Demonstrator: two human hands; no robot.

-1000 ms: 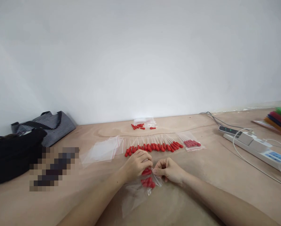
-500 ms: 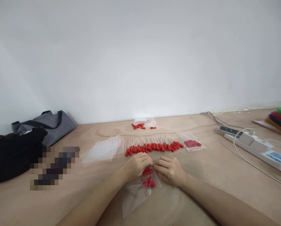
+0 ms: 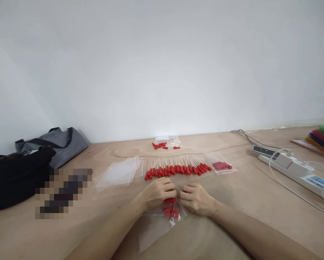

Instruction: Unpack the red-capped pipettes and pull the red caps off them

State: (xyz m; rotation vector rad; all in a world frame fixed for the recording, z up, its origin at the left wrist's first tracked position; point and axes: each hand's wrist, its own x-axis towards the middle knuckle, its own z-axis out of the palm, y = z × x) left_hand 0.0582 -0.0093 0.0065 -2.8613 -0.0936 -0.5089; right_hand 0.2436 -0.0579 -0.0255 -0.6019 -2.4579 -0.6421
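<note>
Close to me lies a clear zip bag [image 3: 153, 231] with several red rubber bulbs [image 3: 170, 211] showing through it. My left hand [image 3: 160, 193] is closed over the bag's upper part, fingers curled, covering part of the red bulbs there. My right hand [image 3: 196, 199] is closed at the bag's right edge, its fingertips pinching the plastic. A small gap separates the two hands. Just beyond them, a row of droppers with red bulbs [image 3: 178, 169] lies with thin clear stems pointing away from me.
Flat zip bags [image 3: 118, 172] lie overlapped at left; a filled bag [image 3: 222, 164] sits at right. Loose red bulbs [image 3: 159, 145] and a bag are near the wall. A power strip [image 3: 300, 177] with cables lies right, a striped bag [image 3: 69, 144] and black cloth [image 3: 18, 180] left.
My hands have moved slightly apart at the top of the bag, the right one shifting a little to the right. The bag's lower end has shifted slightly.
</note>
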